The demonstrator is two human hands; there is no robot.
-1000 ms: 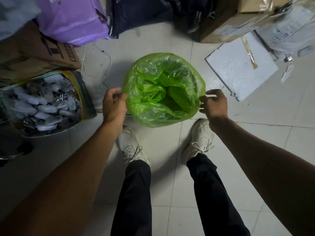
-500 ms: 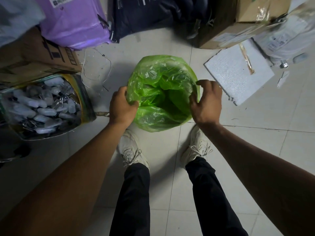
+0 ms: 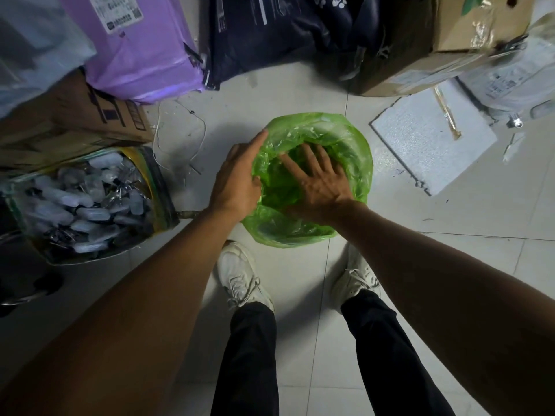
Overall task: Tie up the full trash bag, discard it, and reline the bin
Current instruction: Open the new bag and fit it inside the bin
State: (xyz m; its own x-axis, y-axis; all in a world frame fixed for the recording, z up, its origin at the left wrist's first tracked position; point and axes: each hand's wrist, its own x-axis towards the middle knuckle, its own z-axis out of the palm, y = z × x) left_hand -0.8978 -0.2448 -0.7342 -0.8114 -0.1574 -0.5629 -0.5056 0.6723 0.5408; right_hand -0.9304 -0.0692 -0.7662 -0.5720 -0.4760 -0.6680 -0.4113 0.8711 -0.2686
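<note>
A green trash bag [image 3: 345, 139] lines a bin that its film hides, standing on the pale tiled floor [image 3: 450, 235] a little above the centre of the frame, just beyond the person's two white shoes [image 3: 240, 277]. The bag's edge is folded out and down over the rim all round, and its inside sags in loose wrinkles.

The right hand [image 3: 318, 181] reaches into the mouth of the bag, palm down, its fingers straight and spread apart, pressing the film inward. The left hand [image 3: 237, 175] lies on the bag's left edge, fingers straight and held together along the outside of the rim, the thumb at the inner side of the film; whether it pinches the plastic cannot be told.

At the left of the frame a clear sack of small pale objects [image 3: 87, 199] sits beside a brown cardboard box [image 3: 75, 115]. Along the top lie a purple parcel [image 3: 144, 46], a dark parcel [image 3: 285, 34] and another cardboard box [image 3: 450, 40]. A white foam slab [image 3: 426, 142] lies on the floor to the bag's right, well apart from it. A thin white wire [image 3: 180, 136] curls on the tiles to the upper left of the bag.
</note>
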